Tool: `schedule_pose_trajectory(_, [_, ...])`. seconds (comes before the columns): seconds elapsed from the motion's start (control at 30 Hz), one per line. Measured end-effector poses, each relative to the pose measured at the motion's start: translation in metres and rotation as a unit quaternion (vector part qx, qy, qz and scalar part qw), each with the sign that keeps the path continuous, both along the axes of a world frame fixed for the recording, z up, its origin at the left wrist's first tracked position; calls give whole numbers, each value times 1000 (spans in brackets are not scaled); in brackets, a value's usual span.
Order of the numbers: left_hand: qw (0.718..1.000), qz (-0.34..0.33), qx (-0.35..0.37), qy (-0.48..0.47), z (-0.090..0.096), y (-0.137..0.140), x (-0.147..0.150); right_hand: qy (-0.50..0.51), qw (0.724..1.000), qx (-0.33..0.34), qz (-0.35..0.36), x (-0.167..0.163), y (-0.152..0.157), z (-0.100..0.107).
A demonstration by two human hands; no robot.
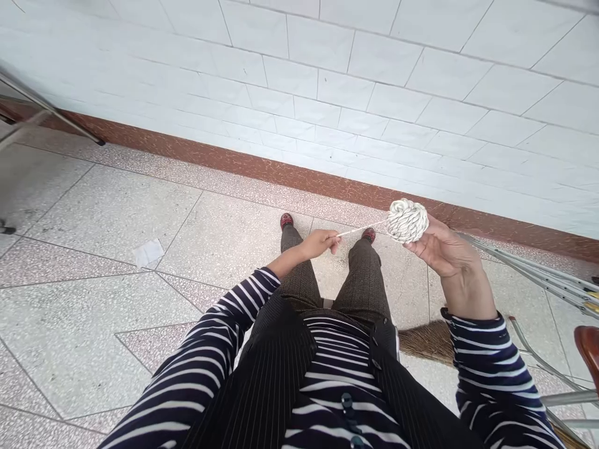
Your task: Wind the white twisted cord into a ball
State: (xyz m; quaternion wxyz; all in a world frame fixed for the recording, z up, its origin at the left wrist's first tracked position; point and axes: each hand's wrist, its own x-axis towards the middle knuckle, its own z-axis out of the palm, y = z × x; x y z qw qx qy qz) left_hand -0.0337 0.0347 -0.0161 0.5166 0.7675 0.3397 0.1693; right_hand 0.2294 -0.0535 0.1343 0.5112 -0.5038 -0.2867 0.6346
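In my right hand (447, 246) rests a wound bundle of white rope (407, 221), its strands coiled into a rounded knot-like ball. The fingers curl behind and under it. A thin rope end (362, 228) runs out from the bundle's left side to my left hand (322, 242), which pinches it between closed fingers. The stretch of rope between the hands looks straight and taut. Both hands are held in front of my body, above my legs and the floor.
A white tiled wall (318, 81) with a reddish-brown baseboard (224, 161) stands ahead. A white paper (148, 253) lies on the speckled floor at left. Metal legs (51, 109) stand at far left. A straw broom (428, 342) and folded metal frames (528, 265) are at right.
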Motion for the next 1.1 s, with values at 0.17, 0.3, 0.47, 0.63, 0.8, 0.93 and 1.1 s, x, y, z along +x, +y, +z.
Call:
schedule_pose_trajectory(0.17, [990,67,120,20,34,52,-23,-11,999,20,33,-13,3,16])
schedule_pose_trajectory(0.3, [974,89,207,29,77,109,-23,-18,997,70,37,-27,10,30])
schedule_pose_trajectory(0.47, [944,120,306,37,129,166,-20,-45,983,175,26,-36,8,56])
schedule_pose_trajectory(0.63, [934,111,314,125,105,167,-9,-51,976,210,-3,-34,-2,64])
schedule_pose_trajectory(0.8, [972,36,164,162,11,114,13,-65,980,187,-21,-24,-5,55])
schedule_pose_trajectory(0.93, [984,45,78,155,-43,77,13,-90,977,195,-13,-2,-17,65])
schedule_pose_trajectory(1.1, [983,36,38,177,-72,44,2,-87,976,189,-57,9,-30,70])
